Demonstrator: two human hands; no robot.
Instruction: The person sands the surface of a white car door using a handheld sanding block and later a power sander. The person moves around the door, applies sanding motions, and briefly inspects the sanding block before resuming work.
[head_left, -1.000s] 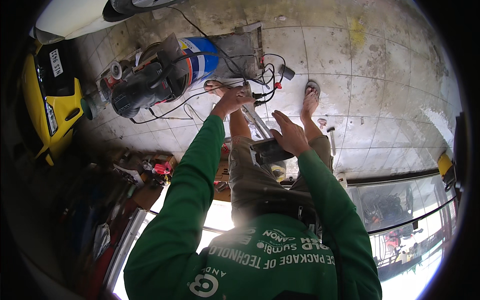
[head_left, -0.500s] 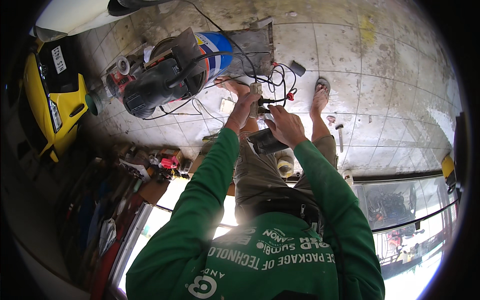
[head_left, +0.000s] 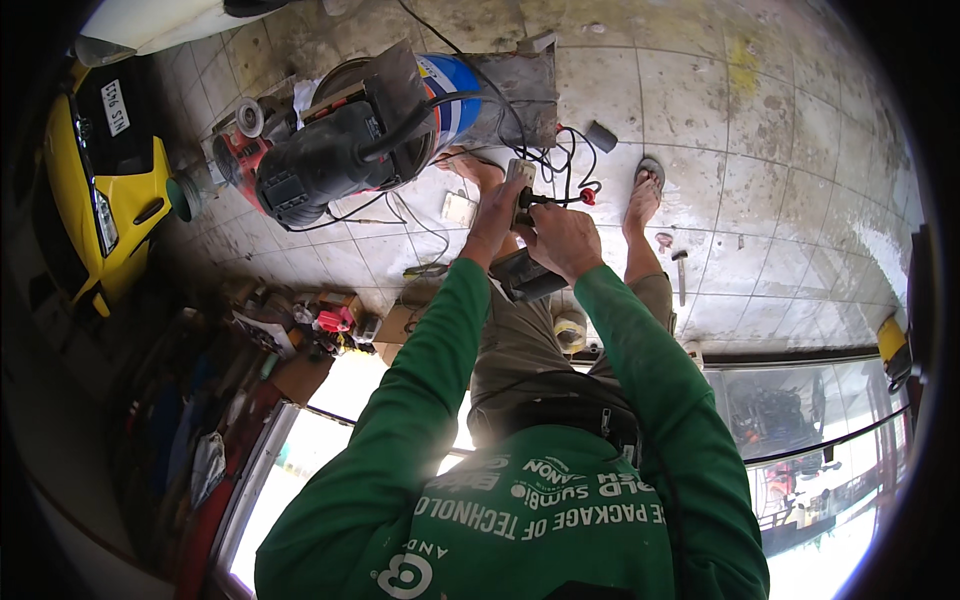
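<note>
Between my legs, my left hand (head_left: 492, 220) is wrapped round a pale power strip (head_left: 521, 171). A black plug (head_left: 537, 200) with a black cord sits in its side. Right beside it, my right hand (head_left: 565, 240) is closed, its fingertips pinching at the strip just below that plug. A second black plug showed there a moment ago; the fingers now mostly hide it. Below both hands there is a dark, box-like object (head_left: 530, 278) whose kind I cannot make out. Black cord (head_left: 560, 150) loops on the tiles beyond the strip.
A large black and red power tool (head_left: 320, 170) rests by a blue bucket (head_left: 458, 100) at front left. A hammer (head_left: 681, 278) lies on the tiled floor to the right. Further left stands a yellow car (head_left: 110, 200). Tools and boxes clutter a shelf (head_left: 330, 320) at lower left.
My right hand has moved left and in against the power strip, its fingers closing over the lower plug. The left hand has shifted slightly right with the strip.
</note>
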